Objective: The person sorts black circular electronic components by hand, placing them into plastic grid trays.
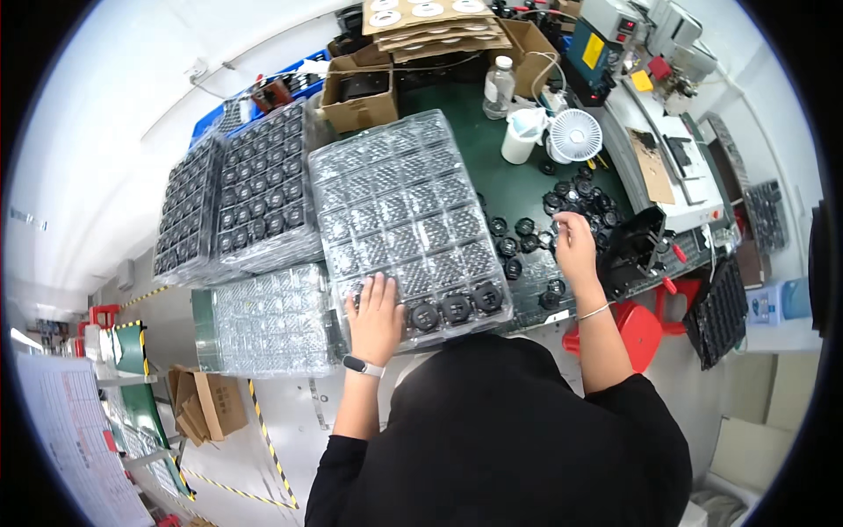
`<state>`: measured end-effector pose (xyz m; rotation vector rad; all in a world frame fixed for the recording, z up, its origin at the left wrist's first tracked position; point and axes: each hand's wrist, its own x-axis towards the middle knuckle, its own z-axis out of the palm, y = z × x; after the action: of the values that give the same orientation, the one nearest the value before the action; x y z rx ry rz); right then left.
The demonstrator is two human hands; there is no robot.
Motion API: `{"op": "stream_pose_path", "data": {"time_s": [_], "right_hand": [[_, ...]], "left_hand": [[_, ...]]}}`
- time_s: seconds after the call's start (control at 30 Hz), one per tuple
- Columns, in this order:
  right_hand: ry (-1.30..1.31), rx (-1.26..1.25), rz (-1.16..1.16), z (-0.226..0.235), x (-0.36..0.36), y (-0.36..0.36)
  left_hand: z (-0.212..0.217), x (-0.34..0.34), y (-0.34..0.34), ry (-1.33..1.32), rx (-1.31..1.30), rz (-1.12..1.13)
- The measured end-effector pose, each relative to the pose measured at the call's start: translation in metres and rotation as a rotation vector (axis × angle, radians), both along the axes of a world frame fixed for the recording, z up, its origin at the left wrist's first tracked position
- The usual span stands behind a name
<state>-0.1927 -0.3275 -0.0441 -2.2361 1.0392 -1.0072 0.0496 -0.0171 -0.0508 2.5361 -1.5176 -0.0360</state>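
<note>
- On the tray (378,189), at the counter's (479,149) near edge, three black parts (457,307) show seated in the near row, right of your left grip; what lies under that grip you cannot tell.
- The rows beyond look bare, so this tray seems barely begun.
- Your left grip (378,318) is released, spread palm down over the tray's near-left corner.
- Your right grip (576,250) is bent above the loose parts (604,209) toward the counter's right edge; whether it grasps one, you cannot tell.
- Plenty of loose parts remain there, judging by the pile.
- Two filled stacks (263,176) stand toward the counter's left edge; those look done.
- Clear trays (270,321) lie toward the near-left corner, seemingly unfilled.
- Along the far edge of the green counter you have a carton (360,98); a bottle (499,88), a white cup (516,145) and a fan (576,135) stand nearer.
- Around you: a red stool (637,335) below the right side, striped tape (274,452) on the pale floor, and a white wall (97,114) on your left.
</note>
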Motion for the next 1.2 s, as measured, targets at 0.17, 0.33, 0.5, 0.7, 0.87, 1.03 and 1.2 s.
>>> {"op": "stream_pose_path", "data": {"time_s": [0.17, 0.33, 0.5, 0.7, 0.87, 1.03, 1.2], "right_hand": [[0.769, 0.325, -0.089, -0.111, -0.118, -0.034], [0.702, 0.428, 0.102, -0.179, -0.132, -0.011], [0.78, 0.33, 0.294, -0.168, -0.118, -0.012], [0.794, 0.338, 0.337, -0.163, -0.102, -0.033], [0.779, 0.221, 0.29, -0.176, -0.064, -0.034], [0.788, 0.361, 0.086, -0.161, -0.058, -0.007], [0.936, 0.332, 0.327, -0.183, -0.07, -0.012]], "left_hand": [[0.0, -0.019, -0.01, 0.079, -0.043, 0.055], [-0.003, -0.04, -0.035, 0.129, -0.063, 0.116], [-0.013, -0.044, -0.039, 0.056, -0.044, 0.172], [-0.015, -0.047, -0.042, -0.001, 0.002, 0.188], [-0.013, -0.049, -0.047, 0.004, 0.007, 0.199], [-0.013, -0.049, -0.045, 0.003, 0.025, 0.218], [-0.011, -0.049, -0.048, 0.009, 0.025, 0.213]]}}
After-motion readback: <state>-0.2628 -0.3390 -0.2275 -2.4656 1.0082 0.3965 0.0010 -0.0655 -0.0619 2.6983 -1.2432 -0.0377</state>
